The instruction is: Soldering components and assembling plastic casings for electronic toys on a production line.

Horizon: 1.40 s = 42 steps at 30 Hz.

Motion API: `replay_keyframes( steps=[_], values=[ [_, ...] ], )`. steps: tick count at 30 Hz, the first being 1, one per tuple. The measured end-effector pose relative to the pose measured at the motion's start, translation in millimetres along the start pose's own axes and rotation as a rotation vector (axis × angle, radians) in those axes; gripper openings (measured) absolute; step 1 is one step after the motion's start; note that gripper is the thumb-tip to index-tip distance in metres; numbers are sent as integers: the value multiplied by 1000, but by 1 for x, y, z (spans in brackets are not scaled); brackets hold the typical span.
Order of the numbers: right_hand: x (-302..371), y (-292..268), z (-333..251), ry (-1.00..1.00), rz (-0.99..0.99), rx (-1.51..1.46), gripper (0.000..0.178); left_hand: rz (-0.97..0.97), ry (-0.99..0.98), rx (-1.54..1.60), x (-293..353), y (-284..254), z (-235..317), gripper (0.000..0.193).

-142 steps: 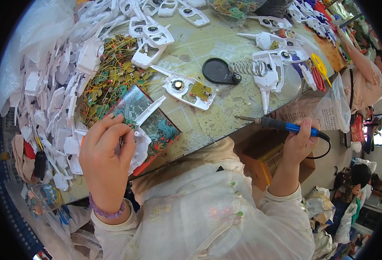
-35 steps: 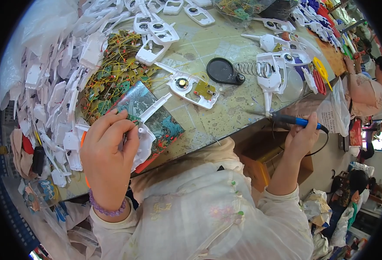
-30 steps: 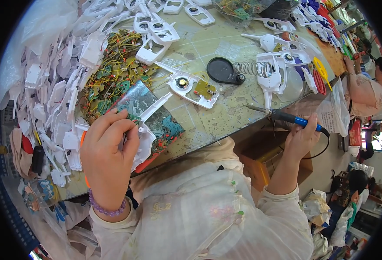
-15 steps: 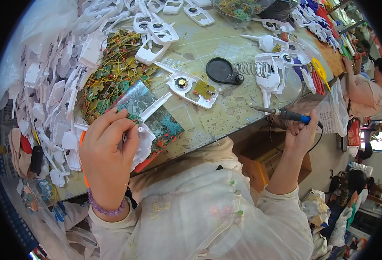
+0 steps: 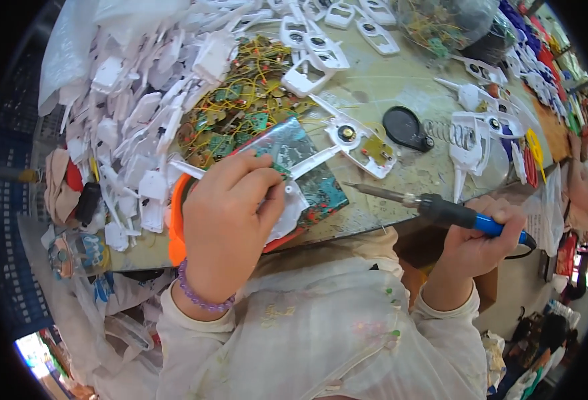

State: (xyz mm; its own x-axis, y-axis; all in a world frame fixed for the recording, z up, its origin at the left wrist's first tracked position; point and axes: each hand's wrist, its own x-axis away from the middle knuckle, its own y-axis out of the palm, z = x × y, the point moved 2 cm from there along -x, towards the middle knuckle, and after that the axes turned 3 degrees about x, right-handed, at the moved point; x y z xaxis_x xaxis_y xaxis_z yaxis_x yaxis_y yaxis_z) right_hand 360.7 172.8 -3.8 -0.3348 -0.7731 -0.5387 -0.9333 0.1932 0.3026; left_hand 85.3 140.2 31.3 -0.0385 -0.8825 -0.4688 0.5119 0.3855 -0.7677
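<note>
My left hand, with a purple bead bracelet at the wrist, pinches a small green circuit board between thumb and fingers. Under the fingers lies a white plastic shell with a long narrow stem, partly hidden by the hand. The shell rests on a dark patterned sheet near the table edge. In my right hand is a soldering iron with a blue and black handle. Its tip points left toward the shell and stays apart from it. Beyond lies another white shell with a round black-and-gold part and a board.
Piled white plastic parts cover the left side. Beside them is a heap of circuit boards with yellow wires. A black round-ended holder, a coil spring and yellow-handled tool lie right. An orange object stands beside my left hand.
My right hand has brought the soldering iron closer to the left hand, its tip now near the dark sheet. The whole view has shifted. My left hand keeps its pinch over the shell.
</note>
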Motion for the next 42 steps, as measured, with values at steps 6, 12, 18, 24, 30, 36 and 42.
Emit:
replay_keyframes(
  steps=[6,12,18,24,30,36,42],
  values=[
    [5,41,2,-78,-212,-38,25,-29,5,34,1,0,-3,13],
    [3,53,4,-145,-279,23,24,-39,9,24,-1,-2,-4,14],
    [2,56,2,-109,-327,15,25,-44,-1,35,-1,-3,-4,14],
    [3,59,0,-107,-311,17,25,-28,-3,45,0,-1,-3,13],
    [6,56,-2,-157,-360,37,29,-49,-50,29,-1,-4,0,14],
    [9,59,-9,-385,-474,13,35,-29,-19,5,-1,-3,-1,13],
    [7,62,-11,-536,-519,5,35,-26,-21,9,-1,-2,-1,14]
  ],
)
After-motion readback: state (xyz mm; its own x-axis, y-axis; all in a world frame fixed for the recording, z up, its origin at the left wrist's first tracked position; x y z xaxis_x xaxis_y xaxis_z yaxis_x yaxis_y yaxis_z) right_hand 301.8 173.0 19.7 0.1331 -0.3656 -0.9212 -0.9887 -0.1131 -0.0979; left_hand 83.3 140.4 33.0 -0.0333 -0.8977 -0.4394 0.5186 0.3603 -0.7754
